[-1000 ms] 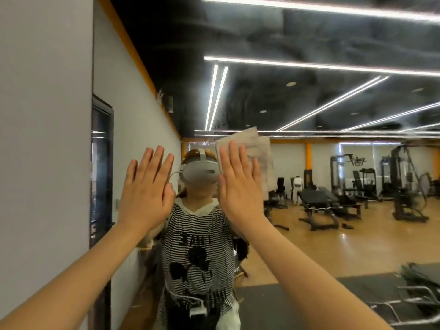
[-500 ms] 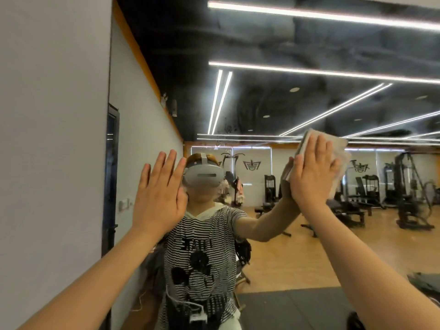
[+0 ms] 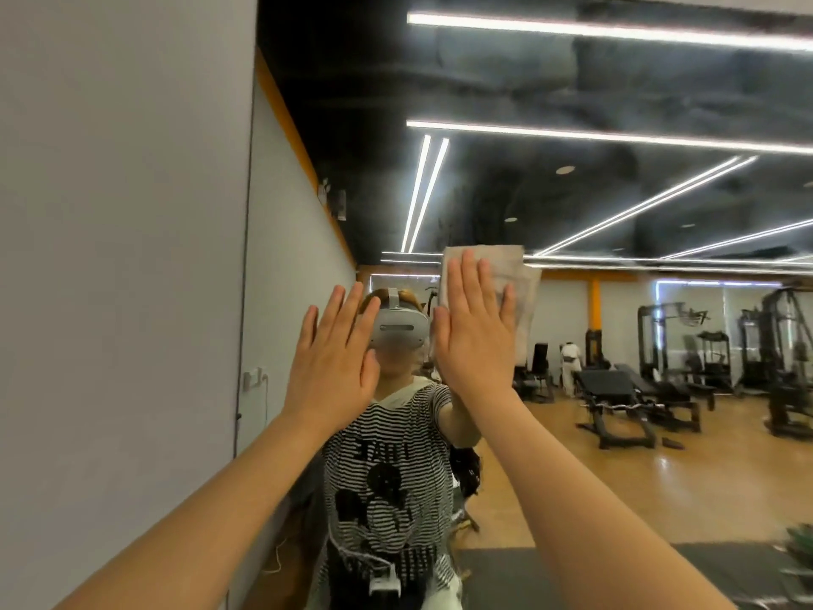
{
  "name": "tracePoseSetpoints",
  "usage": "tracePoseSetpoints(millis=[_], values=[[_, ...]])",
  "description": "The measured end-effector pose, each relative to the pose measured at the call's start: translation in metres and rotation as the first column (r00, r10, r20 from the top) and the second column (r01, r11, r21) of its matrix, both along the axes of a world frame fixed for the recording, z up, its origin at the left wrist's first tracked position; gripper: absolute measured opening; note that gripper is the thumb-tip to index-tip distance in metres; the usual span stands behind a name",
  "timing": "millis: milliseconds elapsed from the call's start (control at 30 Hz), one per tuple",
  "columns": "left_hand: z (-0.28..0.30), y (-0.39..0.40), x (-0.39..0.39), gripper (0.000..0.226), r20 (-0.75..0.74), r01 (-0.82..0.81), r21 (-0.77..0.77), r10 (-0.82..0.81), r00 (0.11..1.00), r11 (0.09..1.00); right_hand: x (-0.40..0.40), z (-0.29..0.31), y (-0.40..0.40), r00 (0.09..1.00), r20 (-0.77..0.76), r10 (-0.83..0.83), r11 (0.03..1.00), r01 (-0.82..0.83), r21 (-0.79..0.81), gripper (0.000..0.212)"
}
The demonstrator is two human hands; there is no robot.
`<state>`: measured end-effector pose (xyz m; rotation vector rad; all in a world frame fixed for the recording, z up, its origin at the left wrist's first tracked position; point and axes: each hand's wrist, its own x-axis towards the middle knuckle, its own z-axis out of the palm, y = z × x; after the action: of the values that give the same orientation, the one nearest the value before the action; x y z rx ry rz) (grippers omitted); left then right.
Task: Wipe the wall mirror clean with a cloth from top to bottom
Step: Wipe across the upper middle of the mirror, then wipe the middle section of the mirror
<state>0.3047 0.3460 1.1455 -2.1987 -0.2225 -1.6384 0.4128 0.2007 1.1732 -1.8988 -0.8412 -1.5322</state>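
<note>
Fingers [image 3: 477,297] of the right hand [image 3: 475,341] press flat on the cloth [image 3: 519,279] against the mirror [image 3: 616,204]; left hand [image 3: 334,367] spread, raised.

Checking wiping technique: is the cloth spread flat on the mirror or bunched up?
Spread flat: the cloth lies smooth against the mirror under the straight fingers of the right hand.

You see bright strip lights [image 3: 607,134] above your fingers glaring off the mirror [image 3: 572,191]; wide-angle edges bend, far right blurs
</note>
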Motion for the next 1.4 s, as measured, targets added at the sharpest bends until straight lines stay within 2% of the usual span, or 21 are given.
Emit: tracePoseSetpoints(millis=[133,300,400,533,600,867,933,1067,1167,1233,1400], values=[[0.001,0.022,-0.033,0.063,0.027,-0.008,0.023,0.008,1.000,1.000,-0.004,0.000,0.000,1.000,-0.008,-0.026,1.000,0.026,-0.004,0.056],[-0.014,0.084,-0.072,0.068,0.047,-0.096,-0.148,0.104,0.993,0.984,-0.003,0.000,-0.001,1.000,-0.028,-0.006,1.000,0.006,0.017,0.057],[-0.023,0.099,-0.076,0.070,0.012,-0.101,-0.109,0.103,0.995,0.989,-0.008,0.001,0.001,0.998,-0.052,0.026,0.998,-0.023,0.053,0.056],[-0.028,0.104,-0.067,0.070,0.075,-0.086,-0.089,0.093,0.993,0.992,-0.022,0.000,0.020,0.995,-0.095,-0.001,0.985,0.018,0.173,0.059],[-0.029,0.106,-0.065,0.070,0.090,-0.078,-0.077,0.084,0.992,0.994,-0.032,-0.001,0.035,0.997,-0.076,-0.006,0.983,0.019,0.182,0.060],[-0.031,0.109,-0.065,0.070,0.099,-0.064,-0.079,0.072,0.992,0.995,-0.099,-0.013,0.136,0.986,0.160,0.057,0.995,-0.042,-0.096,0.057],[-0.031,0.109,-0.065,0.068,0.110,-0.049,-0.078,0.058,0.992,0.996,-0.108,-0.015,0.148,0.974,0.216,0.070,0.992,-0.044,-0.122,0.056],[-0.031,0.108,-0.065,0.066,0.122,-0.039,-0.055,0.045,0.992,0.998,-0.097,-0.014,0.140,0.945,0.316,0.087,0.968,-0.005,-0.250,0.055],[-0.030,0.109,-0.066,0.067,0.115,-0.054,-0.054,0.060,0.992,0.997,-0.087,-0.006,0.121,0.896,0.428,0.120,0.906,0.077,-0.416,0.056],[-0.030,0.109,-0.067,0.068,0.106,-0.056,-0.055,0.062,0.992,0.997,-0.077,0.008,0.104,0.873,0.476,0.110,0.876,0.142,-0.462,0.055],[-0.031,0.109,-0.067,0.069,0.099,-0.042,-0.054,0.048,0.994,0.998,-0.062,0.067,0.065,0.973,0.226,-0.044,0.930,0.123,-0.346,0.056]])
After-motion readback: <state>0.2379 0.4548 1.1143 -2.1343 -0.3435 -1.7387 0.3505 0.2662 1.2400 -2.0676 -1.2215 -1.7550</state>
